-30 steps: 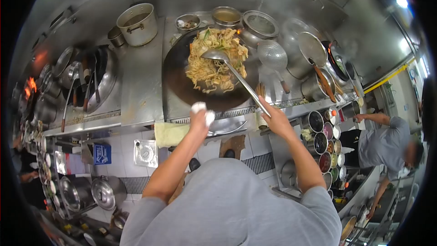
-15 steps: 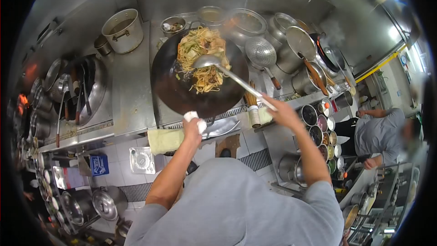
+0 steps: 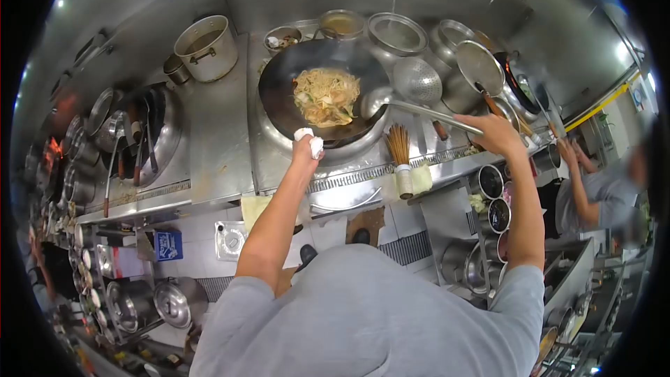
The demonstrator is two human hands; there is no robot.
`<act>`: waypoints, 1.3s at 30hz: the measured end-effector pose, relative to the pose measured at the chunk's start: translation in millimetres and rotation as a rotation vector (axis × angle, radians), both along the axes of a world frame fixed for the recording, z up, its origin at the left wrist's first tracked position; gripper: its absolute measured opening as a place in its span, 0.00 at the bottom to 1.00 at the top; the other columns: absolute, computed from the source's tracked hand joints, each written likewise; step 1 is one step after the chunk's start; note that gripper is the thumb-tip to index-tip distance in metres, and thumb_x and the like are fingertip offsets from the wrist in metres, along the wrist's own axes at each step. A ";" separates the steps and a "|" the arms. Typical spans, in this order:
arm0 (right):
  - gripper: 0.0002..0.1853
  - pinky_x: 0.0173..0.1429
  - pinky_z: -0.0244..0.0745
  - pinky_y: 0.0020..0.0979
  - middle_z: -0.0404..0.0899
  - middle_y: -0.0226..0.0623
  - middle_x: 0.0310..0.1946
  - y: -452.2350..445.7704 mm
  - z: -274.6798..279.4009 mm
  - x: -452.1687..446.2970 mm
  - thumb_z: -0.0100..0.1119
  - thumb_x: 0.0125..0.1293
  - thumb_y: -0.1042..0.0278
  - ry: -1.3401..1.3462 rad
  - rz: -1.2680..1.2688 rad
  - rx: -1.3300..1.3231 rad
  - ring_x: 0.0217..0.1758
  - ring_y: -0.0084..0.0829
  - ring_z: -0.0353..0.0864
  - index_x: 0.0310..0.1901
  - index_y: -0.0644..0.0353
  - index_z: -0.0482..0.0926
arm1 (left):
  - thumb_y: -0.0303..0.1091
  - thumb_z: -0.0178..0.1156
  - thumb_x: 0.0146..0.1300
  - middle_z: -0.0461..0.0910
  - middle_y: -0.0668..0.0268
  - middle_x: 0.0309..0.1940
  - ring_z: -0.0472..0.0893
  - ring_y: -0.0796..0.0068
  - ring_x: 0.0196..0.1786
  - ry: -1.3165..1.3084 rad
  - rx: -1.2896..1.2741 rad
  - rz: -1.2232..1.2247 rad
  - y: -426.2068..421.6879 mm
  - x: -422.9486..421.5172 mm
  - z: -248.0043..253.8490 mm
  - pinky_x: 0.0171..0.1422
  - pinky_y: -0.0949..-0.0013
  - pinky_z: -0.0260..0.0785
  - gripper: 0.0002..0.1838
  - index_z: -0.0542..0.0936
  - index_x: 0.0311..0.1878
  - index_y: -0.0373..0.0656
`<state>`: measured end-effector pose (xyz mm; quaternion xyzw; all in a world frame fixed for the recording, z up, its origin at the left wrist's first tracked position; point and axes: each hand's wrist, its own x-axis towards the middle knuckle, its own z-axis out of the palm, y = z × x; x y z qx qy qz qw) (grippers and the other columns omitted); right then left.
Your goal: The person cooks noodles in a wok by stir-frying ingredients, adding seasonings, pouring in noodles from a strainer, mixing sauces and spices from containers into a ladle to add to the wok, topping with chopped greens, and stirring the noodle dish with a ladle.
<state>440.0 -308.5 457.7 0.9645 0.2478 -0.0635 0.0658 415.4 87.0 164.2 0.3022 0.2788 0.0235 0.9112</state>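
Observation:
My left hand (image 3: 307, 148) is closed round a white cloth (image 3: 310, 142) at the near edge of a large dark wok (image 3: 279, 108). Whatever part of the rim or handle lies under the cloth is hidden. Noodles with vegetables (image 3: 325, 96) sit bunched in the middle of the wok. In my right hand (image 3: 494, 134) is the handle of a long metal ladle (image 3: 377, 102), whose bowl is at the wok's right side, apart from the noodles. The perforated skimmer (image 3: 417, 79) rests just right of the ladle bowl.
A deep pot (image 3: 207, 49) stands back left, and a strainer over a basin (image 3: 397, 33) at the back. A bamboo brush (image 3: 398, 145) stands near the front edge. Sauce containers (image 3: 490, 181) line the right side, with another person (image 3: 593, 199) beyond. Flames (image 3: 53, 146) show far left.
The wok has tilted and moved, the noodles have gathered at its middle, and the ladle has swung right, off the noodles. My right hand has moved right and up.

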 end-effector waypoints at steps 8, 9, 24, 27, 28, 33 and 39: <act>0.31 0.63 0.72 0.37 0.79 0.36 0.57 -14.6 31.4 -5.8 0.61 0.59 0.70 0.322 0.055 0.139 0.57 0.44 0.79 0.66 0.40 0.71 | 0.57 0.54 0.67 0.80 0.63 0.41 0.81 0.62 0.40 -0.023 0.009 -0.220 38.6 -132.5 58.7 0.32 0.63 0.73 0.24 0.74 0.55 0.49; 0.31 0.63 0.72 0.37 0.79 0.36 0.57 -8.6 10.4 -3.7 0.61 0.59 0.70 0.333 0.053 0.150 0.57 0.44 0.79 0.66 0.40 0.71 | 0.55 0.54 0.67 0.80 0.63 0.42 0.81 0.61 0.41 -0.017 -0.063 -0.186 40.1 -154.6 59.7 0.33 0.63 0.73 0.23 0.74 0.55 0.48; 0.38 0.51 0.72 0.49 0.79 0.61 0.45 109.3 -187.1 -29.8 0.53 0.68 0.67 0.330 -0.348 0.703 0.44 0.56 0.80 0.76 0.40 0.48 | 0.47 0.50 0.69 0.80 0.58 0.43 0.82 0.56 0.40 0.076 0.009 0.107 34.0 -297.7 43.5 0.29 0.58 0.74 0.22 0.70 0.59 0.45; 0.37 0.32 0.75 0.42 0.80 0.55 0.44 76.1 -199.7 -24.7 0.55 0.67 0.67 -0.088 -0.131 0.646 0.27 0.43 0.81 0.75 0.42 0.50 | 0.46 0.51 0.69 0.80 0.59 0.45 0.82 0.58 0.41 0.037 0.068 0.122 48.7 -309.7 33.9 0.31 0.55 0.76 0.22 0.70 0.60 0.45; 0.37 0.25 0.72 0.38 0.80 0.51 0.42 66.7 -180.3 -23.7 0.55 0.68 0.67 0.176 -0.316 0.800 0.23 0.36 0.78 0.76 0.42 0.50 | 0.46 0.52 0.68 0.80 0.60 0.45 0.82 0.59 0.40 0.060 0.047 0.157 51.5 -314.4 34.2 0.30 0.57 0.76 0.22 0.70 0.61 0.46; 0.39 0.16 0.67 0.27 0.71 0.33 0.27 61.9 -139.5 49.4 0.52 0.70 0.71 0.707 -0.558 1.745 0.18 0.23 0.70 0.77 0.43 0.43 | 0.40 0.62 0.61 0.80 0.61 0.44 0.82 0.61 0.40 0.247 0.400 0.023 52.2 -338.4 45.1 0.36 0.58 0.77 0.24 0.72 0.59 0.46; 0.36 0.15 0.66 0.29 0.70 0.33 0.23 26.0 -212.4 228.0 0.50 0.69 0.72 0.262 -0.712 1.323 0.16 0.25 0.70 0.74 0.49 0.47 | 0.41 0.68 0.51 0.83 0.54 0.41 0.83 0.60 0.44 0.578 1.585 -0.801 49.0 -422.8 -37.2 0.48 0.58 0.74 0.26 0.77 0.52 0.40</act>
